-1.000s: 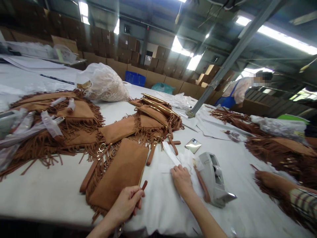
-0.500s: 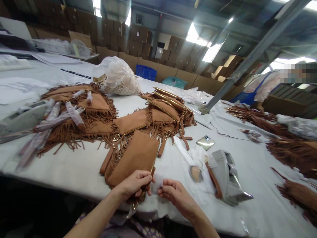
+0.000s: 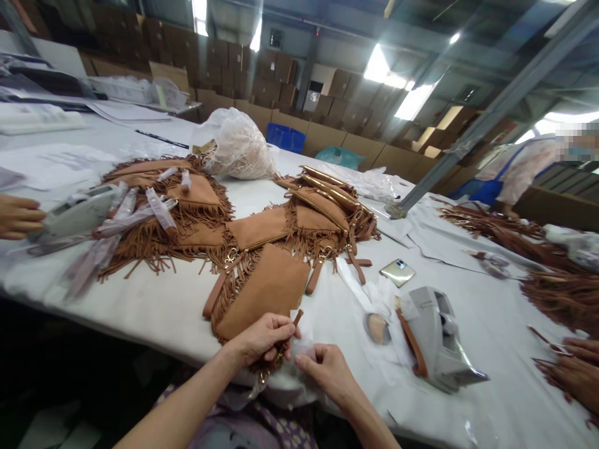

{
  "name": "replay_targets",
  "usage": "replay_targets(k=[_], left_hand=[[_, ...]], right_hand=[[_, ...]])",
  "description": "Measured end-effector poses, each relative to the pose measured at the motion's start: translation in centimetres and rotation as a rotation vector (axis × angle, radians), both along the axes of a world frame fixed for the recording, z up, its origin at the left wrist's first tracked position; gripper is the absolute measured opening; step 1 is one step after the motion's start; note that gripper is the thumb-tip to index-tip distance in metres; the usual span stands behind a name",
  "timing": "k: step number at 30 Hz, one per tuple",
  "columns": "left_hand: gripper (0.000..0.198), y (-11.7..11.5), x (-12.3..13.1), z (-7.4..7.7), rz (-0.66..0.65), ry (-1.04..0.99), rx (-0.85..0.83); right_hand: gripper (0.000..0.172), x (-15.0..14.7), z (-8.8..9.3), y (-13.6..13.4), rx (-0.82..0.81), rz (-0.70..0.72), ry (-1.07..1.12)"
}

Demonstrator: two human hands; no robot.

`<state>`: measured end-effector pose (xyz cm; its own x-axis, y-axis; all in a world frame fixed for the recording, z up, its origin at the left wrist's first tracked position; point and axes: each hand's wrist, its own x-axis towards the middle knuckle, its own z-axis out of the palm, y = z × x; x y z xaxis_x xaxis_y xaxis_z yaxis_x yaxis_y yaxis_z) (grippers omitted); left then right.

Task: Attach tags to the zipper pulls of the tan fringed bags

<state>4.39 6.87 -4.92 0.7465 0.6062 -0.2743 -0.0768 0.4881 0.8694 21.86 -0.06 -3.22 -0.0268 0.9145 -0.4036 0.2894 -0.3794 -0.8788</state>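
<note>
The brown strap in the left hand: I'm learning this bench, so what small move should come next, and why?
Probably, the right hand should bring the thin whitish sheet against the brown strap: it seems to pinch that sheet close by, while the left hand grips the strap with its tip sticking out.

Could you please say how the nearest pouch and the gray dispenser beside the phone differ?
The pouch is brown and fringed; the dispenser is gray with a shiny metal edge. The pouch looks flat and soft; the dispenser, bulky and rigid. Both rest on the table.
</note>
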Motion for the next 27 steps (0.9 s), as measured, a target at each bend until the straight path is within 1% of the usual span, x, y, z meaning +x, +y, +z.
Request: replay_targets(k=[4,8,10,13,16,18,21,24,27], left_hand=[[0.043,0.0,0.1,-0.1,0.016,0.005,0.014],[0.042,-0.1,0.3,0.1,0.043,0.02,0.034],[0.042,-0.2,0.4,0.3,0.055,0.031,0.044],[0.042,-0.4,0.5,0.5,0.082,0.051,0.058],[0.043,-0.6,0.8,0.5,0.114,0.078,0.069],[0.045,-0.7,0.9,0.5,0.134,0.096,0.074],[0.047,-0.8,1.1,0.5,0.152,0.117,0.078],[0.051,-0.9,1.2,0.5,0.154,0.132,0.082],[0.056,-1.0,1.3,0.5,0.154,0.146,0.085]], right_hand=[[0.047,-0.1,0.2,-0.4,-0.047,0.055,0.109],[0.041,-0.1,0.8,-0.6,-0.052,0.078,0.197],[0.04,0.0,1.2,-0.6,-0.043,0.084,0.214],[0.043,0.3,1.7,-0.4,-0.042,0.095,0.221],[0.042,0.8,1.7,-0.2,-0.027,0.082,0.18],[0.037,1.2,1.4,-0.1,0.014,0.038,0.08],[0.035,2.2,0.9,0.5,0.1,-0.095,-0.157],[0.042,4.2,0.7,2.0,0.161,-0.264,-0.326],[0.048,7.1,1.4,4.2,0.21,-0.393,-0.413]])
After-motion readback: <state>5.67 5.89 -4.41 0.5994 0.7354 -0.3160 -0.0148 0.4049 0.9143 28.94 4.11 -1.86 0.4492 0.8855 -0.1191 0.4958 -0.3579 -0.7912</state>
